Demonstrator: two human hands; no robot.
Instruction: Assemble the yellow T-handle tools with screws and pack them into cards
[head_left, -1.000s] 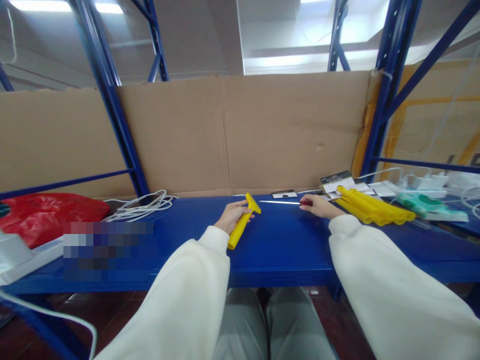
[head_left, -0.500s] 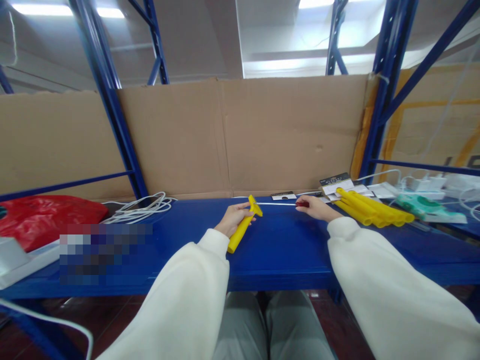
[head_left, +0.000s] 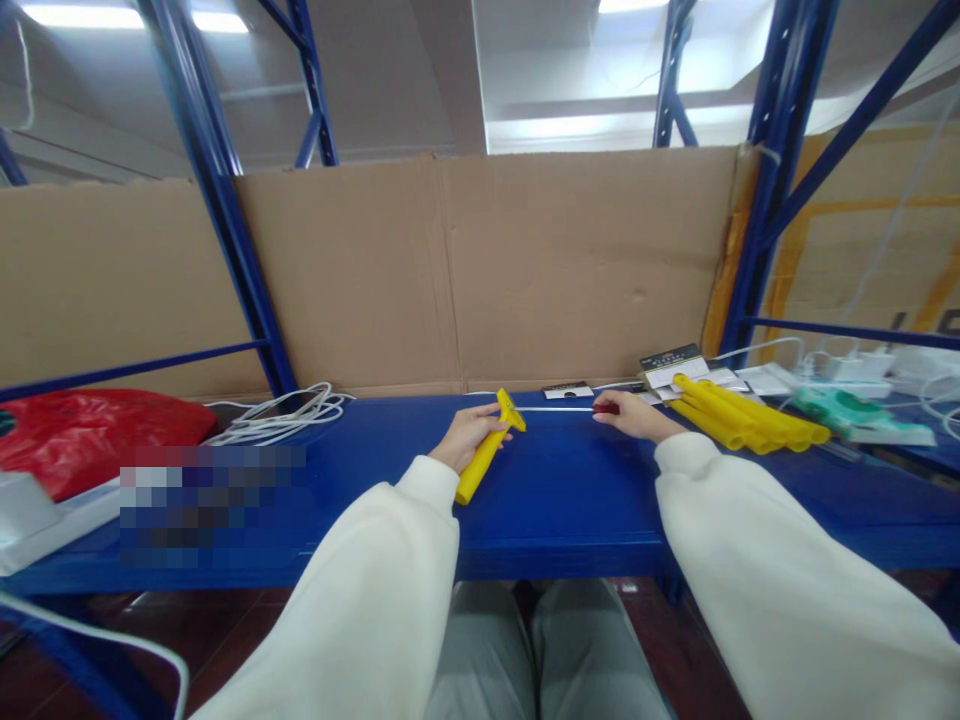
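My left hand [head_left: 469,436] is closed around the upper handle of a yellow scraper [head_left: 480,468], which is tilted with its wide head up and its handle end toward the table's front edge. My right hand [head_left: 628,414] grips the dark red handle of a screwdriver [head_left: 564,409]. Its thin pale shaft runs level to the left, and the tip meets the scraper's head. Beyond the shaft, a black and white card [head_left: 567,390] lies at the back of the blue table [head_left: 570,500].
To the right lie several yellow handles [head_left: 739,415], packaging cards [head_left: 673,366] and a green-white packet [head_left: 855,412]. At left are a red plastic bag [head_left: 105,435], coiled white cable [head_left: 289,415] and a white power strip [head_left: 67,525]. A cardboard panel [head_left: 525,270] closes off the back.
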